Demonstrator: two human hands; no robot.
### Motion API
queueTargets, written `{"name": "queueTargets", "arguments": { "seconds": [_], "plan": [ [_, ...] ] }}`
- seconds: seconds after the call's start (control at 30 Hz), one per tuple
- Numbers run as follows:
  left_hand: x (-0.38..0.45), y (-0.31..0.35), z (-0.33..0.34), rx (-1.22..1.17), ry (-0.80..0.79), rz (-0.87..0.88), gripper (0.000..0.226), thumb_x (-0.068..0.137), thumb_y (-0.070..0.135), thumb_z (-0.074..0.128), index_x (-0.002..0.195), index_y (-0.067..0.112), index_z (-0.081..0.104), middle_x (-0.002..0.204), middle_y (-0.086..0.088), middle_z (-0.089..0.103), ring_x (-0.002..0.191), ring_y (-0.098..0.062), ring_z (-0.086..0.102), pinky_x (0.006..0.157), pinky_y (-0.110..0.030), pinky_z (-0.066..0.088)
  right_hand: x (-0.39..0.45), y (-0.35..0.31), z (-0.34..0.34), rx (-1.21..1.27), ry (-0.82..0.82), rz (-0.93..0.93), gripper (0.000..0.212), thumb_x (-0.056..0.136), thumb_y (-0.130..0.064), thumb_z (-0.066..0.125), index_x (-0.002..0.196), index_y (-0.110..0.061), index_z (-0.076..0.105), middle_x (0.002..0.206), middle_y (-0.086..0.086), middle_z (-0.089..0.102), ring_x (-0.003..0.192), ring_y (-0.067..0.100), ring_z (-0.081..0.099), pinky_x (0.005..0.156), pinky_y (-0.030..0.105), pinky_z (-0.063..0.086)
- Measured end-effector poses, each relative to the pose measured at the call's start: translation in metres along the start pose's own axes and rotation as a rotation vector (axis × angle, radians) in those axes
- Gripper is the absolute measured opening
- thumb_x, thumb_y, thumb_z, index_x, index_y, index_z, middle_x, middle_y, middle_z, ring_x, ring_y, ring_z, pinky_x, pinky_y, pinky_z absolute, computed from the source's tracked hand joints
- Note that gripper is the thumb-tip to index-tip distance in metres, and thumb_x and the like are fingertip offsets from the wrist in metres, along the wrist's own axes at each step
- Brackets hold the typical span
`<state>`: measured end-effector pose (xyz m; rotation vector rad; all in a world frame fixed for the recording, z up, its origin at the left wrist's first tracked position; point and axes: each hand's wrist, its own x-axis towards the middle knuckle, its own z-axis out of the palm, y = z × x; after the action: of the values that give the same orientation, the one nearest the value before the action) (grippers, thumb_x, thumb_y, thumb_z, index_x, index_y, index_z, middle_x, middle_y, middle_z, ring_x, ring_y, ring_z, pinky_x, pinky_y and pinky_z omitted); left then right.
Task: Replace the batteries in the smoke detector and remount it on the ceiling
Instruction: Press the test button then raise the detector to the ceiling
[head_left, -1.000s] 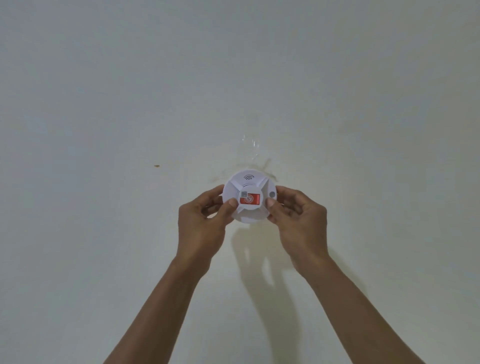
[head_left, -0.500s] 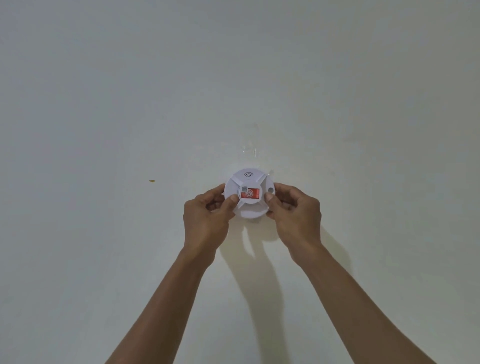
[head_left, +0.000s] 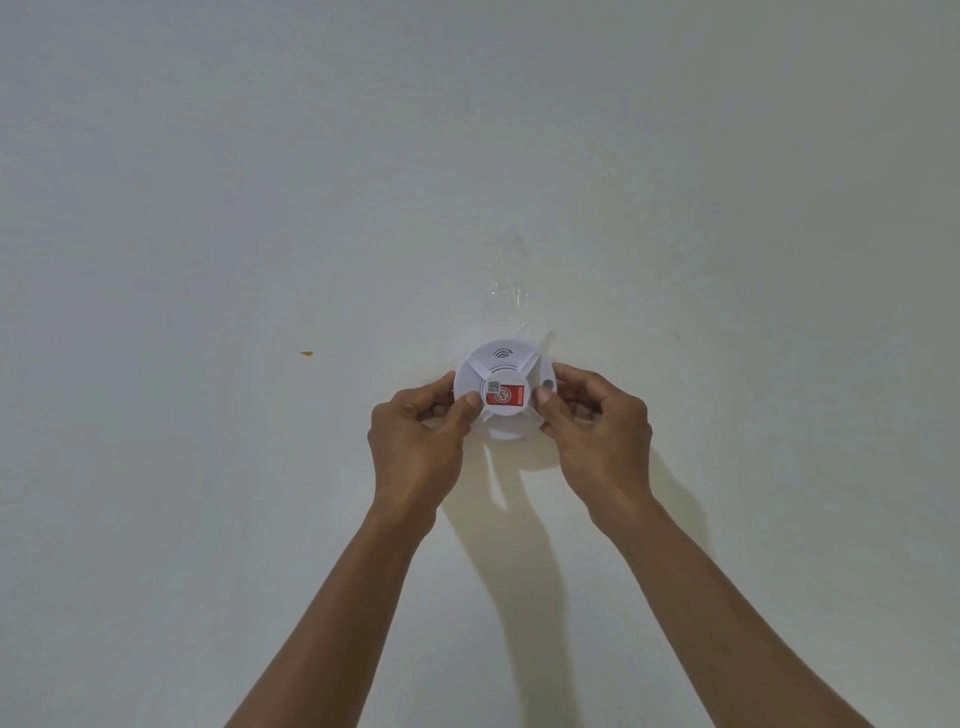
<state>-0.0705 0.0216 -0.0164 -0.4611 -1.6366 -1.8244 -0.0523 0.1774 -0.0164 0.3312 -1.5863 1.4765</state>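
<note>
White smoke detector (head_left: 503, 387) with red label (head_left: 505, 397), held up against pale ceiling (head_left: 260, 208), pinched at opposite edges between curled fingers and thumbs of left hand (head_left: 418, 447) and right hand (head_left: 597, 434), bare forearms raised from below.

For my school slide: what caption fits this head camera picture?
Left hand and right hand hold a white smoke detector up at the ceiling.

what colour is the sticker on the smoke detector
Red, with a small white part at its left end, on the sticker; head view.
</note>
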Motion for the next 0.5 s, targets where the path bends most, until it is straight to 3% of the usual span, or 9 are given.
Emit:
{"name": "queueTargets", "arguments": {
  "seconds": [0.33, 0.5],
  "plan": [
    [0.0019, 0.0037, -0.0026, -0.039, 0.002, -0.059, 0.041, 0.078, 0.020, 0.086, 0.117, 0.017, 0.075, 0.099, -0.008, 0.078, 0.095, -0.023, 0.075, 0.092, -0.045, 0.059, -0.0016, 0.0007, -0.0007, 0.006, 0.001, 0.047, 0.022, 0.086, -0.026, 0.075, 0.107, -0.032, 0.072, 0.087, -0.013, 0.075, 0.087, 0.007, 0.071, 0.085, 0.042, 0.059],
    [0.0008, 0.0063, -0.0018, -0.057, 0.025, -0.064, 0.032, 0.077, 0.019, 0.086, 0.106, 0.026, 0.074, 0.098, -0.012, 0.076, 0.093, -0.028, 0.075, 0.090, -0.048, 0.059, -0.0016, -0.0011, -0.0003, 0.009, -0.005, 0.058, 0.023, 0.086, -0.026, 0.074, 0.110, -0.028, 0.072, 0.089, -0.013, 0.074, 0.088, 0.006, 0.070, 0.085, 0.042, 0.059]
  ]
}}
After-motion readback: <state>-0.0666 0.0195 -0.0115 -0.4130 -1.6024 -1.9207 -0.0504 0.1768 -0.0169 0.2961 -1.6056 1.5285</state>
